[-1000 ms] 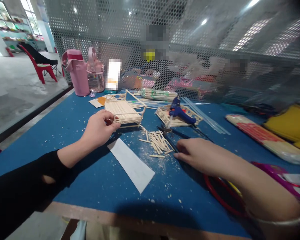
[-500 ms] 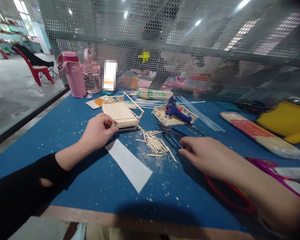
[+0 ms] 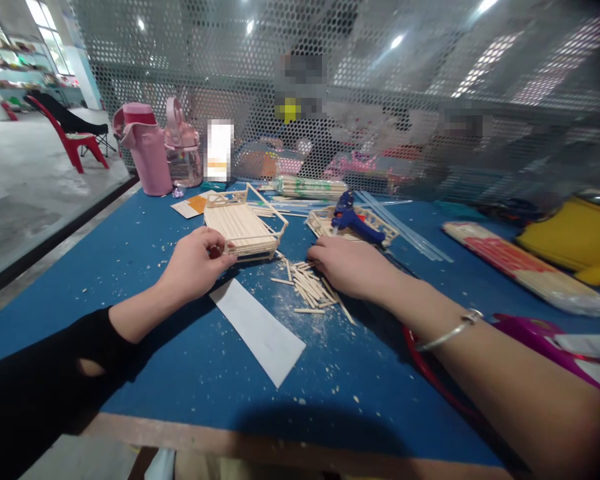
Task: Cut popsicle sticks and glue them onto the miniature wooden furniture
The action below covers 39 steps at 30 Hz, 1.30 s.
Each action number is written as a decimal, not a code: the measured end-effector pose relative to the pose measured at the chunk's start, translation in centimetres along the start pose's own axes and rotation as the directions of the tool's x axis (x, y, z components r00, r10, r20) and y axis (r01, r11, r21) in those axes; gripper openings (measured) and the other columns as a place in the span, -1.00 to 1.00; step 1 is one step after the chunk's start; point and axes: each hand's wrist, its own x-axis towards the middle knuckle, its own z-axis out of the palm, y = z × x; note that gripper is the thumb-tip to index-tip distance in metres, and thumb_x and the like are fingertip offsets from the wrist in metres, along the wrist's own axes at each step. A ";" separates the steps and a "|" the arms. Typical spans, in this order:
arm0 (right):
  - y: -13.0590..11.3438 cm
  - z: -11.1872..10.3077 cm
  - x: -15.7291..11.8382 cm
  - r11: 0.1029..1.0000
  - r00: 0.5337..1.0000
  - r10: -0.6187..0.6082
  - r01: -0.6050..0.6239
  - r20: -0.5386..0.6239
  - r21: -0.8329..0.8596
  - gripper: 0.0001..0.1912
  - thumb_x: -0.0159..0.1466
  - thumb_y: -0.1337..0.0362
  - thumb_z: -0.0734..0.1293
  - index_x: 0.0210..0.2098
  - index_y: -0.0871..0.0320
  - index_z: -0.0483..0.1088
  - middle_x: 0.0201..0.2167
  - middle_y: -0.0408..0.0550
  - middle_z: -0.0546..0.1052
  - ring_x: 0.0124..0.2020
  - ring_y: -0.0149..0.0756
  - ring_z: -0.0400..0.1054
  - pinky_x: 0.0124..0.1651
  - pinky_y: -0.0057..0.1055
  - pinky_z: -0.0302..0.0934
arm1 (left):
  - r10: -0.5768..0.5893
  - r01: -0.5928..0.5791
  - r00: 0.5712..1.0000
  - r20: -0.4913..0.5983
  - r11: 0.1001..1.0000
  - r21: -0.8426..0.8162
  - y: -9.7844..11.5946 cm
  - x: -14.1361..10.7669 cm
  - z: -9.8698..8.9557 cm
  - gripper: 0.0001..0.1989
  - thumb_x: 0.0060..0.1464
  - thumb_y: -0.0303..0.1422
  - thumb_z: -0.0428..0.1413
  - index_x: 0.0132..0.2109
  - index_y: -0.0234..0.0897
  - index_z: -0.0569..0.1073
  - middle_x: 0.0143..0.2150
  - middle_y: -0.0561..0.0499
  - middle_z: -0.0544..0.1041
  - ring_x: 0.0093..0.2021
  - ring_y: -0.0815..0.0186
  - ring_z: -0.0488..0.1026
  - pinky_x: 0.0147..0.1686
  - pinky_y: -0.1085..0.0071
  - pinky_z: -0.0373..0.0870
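Observation:
My left hand [image 3: 197, 260] pinches the near left corner of a small frame model built of wooden sticks [image 3: 243, 223], which rests on the blue table. Beyond the loose cut stick pieces [image 3: 307, 287], my right hand [image 3: 353, 267] reaches down at the pile's far right edge. Its fingers are curled together, and what they hold, if anything, is hidden. Just past that hand lies a blue glue gun [image 3: 357, 227], on top of a second stick frame [image 3: 320, 219]. A strip of white paper [image 3: 260, 333] lies between my forearms.
A pink flask [image 3: 147, 150], a clear bottle [image 3: 184, 160] and a lit phone [image 3: 220, 152] stand at the back left. Packed sticks [image 3: 525, 267] and a purple-and-white object [image 3: 545, 340] lie right. A perforated metal screen [image 3: 380, 87] rises behind; a person is beyond it.
My right hand has moved forward and left, from the handles of a dark cutting tool to the stick pile, and now covers that tool. My left hand and the frame model stay put.

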 end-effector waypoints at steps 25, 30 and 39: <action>-2.8 -2.1 -0.4 0.974 0.999 -0.030 0.039 -0.044 0.223 -0.64 0.19 0.47 0.15 -0.15 0.20 0.50 -0.26 0.08 0.59 -0.29 -0.24 0.44 -0.32 -0.43 0.18 | -0.011 -0.015 0.973 -0.230 0.994 -0.112 -0.1 0.3 -0.2 -0.95 -0.08 -0.41 0.21 -0.42 -0.29 0.48 -0.32 0.02 0.52 -0.41 0.37 0.39 -0.31 0.38 0.36; -1.3 -0.9 4.4 0.943 0.971 -0.213 0.233 -0.106 0.237 -0.66 0.24 0.42 0.18 -0.11 0.10 0.52 -0.15 -0.04 0.56 -0.16 -0.31 0.41 -0.14 -0.47 0.19 | 0.022 -0.039 0.981 -0.195 0.996 -0.084 -0.1 0.2 -0.2 -0.96 -0.07 -0.43 0.20 -0.43 -0.28 0.47 -0.35 0.03 0.49 -0.41 0.37 0.38 -0.34 0.40 0.36; 0.4 0.5 3.7 0.933 0.964 -0.242 0.261 -0.108 0.247 -0.78 0.23 0.40 0.21 -0.26 0.20 0.50 -0.27 0.00 0.55 -0.23 -0.31 0.39 -0.16 -0.44 0.19 | 0.076 -0.079 0.996 -0.049 0.995 -0.065 -0.1 0.1 0.4 -0.96 -0.06 -0.47 0.20 -0.41 -0.30 0.48 -0.31 0.02 0.48 -0.37 0.37 0.37 -0.30 0.38 0.33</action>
